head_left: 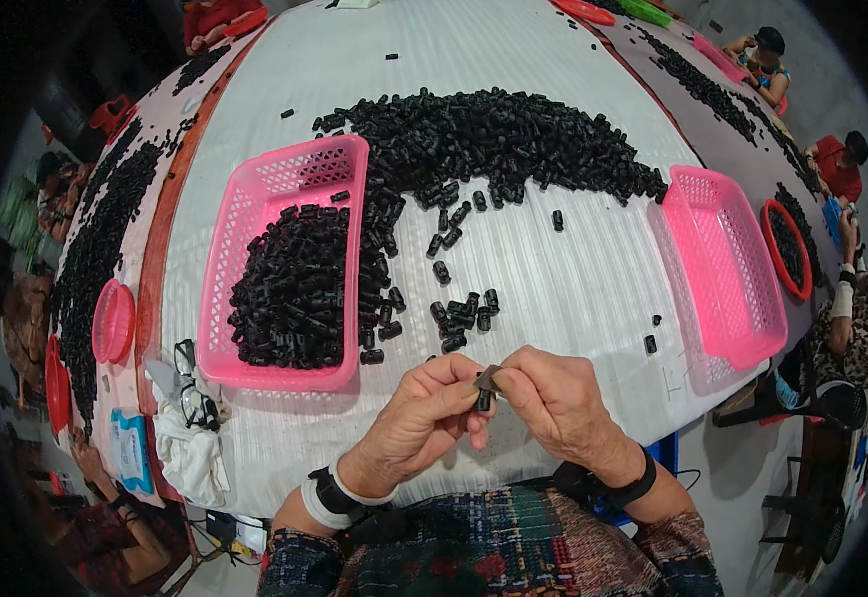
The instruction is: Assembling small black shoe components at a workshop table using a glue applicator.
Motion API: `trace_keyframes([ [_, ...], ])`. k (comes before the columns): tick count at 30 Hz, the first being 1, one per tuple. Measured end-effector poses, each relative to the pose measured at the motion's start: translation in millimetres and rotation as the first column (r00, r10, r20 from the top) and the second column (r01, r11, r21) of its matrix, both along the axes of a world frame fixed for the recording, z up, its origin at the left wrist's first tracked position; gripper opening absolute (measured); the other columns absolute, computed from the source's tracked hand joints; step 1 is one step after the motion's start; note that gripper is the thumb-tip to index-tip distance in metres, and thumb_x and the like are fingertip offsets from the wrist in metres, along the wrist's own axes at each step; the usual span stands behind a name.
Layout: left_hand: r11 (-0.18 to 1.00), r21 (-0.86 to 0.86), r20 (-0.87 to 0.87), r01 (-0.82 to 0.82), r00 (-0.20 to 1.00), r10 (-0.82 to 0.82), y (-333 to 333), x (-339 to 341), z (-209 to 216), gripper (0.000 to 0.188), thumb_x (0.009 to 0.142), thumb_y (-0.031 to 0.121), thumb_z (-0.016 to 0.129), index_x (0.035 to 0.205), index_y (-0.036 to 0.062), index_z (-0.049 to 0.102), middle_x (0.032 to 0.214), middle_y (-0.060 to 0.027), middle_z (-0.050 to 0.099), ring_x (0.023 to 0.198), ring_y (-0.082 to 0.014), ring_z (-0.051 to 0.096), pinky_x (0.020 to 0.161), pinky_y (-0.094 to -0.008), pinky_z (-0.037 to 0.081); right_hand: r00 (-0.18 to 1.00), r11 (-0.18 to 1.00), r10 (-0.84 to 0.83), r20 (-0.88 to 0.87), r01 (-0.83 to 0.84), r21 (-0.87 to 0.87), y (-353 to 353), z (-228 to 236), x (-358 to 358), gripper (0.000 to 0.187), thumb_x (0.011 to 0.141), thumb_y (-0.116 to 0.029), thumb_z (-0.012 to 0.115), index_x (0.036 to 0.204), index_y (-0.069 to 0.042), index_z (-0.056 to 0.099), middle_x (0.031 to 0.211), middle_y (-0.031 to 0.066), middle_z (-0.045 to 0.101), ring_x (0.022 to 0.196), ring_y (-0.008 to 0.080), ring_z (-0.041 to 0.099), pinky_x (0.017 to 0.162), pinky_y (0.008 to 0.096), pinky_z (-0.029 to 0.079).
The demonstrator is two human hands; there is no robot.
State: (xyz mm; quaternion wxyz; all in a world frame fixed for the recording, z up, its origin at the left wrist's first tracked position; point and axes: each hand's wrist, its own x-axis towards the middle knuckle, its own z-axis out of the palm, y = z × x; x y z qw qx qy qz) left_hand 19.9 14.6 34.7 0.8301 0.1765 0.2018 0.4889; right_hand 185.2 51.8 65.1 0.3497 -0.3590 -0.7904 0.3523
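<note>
Near the table's front edge my two hands meet over a small black cylindrical part. My left hand holds that part between thumb and fingers. The fingers of my right hand are closed in a pinch on a small flat grey-brown piece, which lies against the part's top. I cannot tell what this piece is. Just beyond my hands lies a small cluster of loose black parts. Farther off spreads a large heap of the same parts.
A pink basket on the left holds many black parts. Another pink basket stands at the right, beside a red bowl. Eyeglasses rest on a white cloth at the left edge. Other people sit along the neighbouring tables.
</note>
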Motion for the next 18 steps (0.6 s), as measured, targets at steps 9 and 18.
trace_keyframes([
  [9,1.0,-0.013,0.011,0.001,1.0,-0.001,1.3,-0.5,-3.6,0.011,0.087,0.01,0.052,0.093,0.0013,0.053,0.077,-0.0082,0.057,0.063,-0.0098,0.055,0.056,-0.0248,0.05,1.0,1.0,-0.006,0.02,0.006,0.019,3.0,-7.5,-0.1,0.017,0.084,-0.016,0.055,0.071,-0.004,0.052,0.057,0.0084,0.051,0.048,0.0224,0.054,0.041,0.0316,0.039],
  [18,0.999,-0.043,-0.028,-0.019,0.999,0.018,2.6,0.2,-5.8,0.01,0.087,0.01,0.051,0.091,0.0012,0.053,0.076,-0.0079,0.057,0.062,-0.0095,0.054,0.056,-0.0255,0.05,0.992,0.997,-0.014,0.127,0.004,0.078,4.7,-8.2,2.2,0.016,0.083,-0.013,0.055,0.071,-0.003,0.052,0.057,0.009,0.051,0.048,0.0222,0.053,0.041,0.0311,0.039],
])
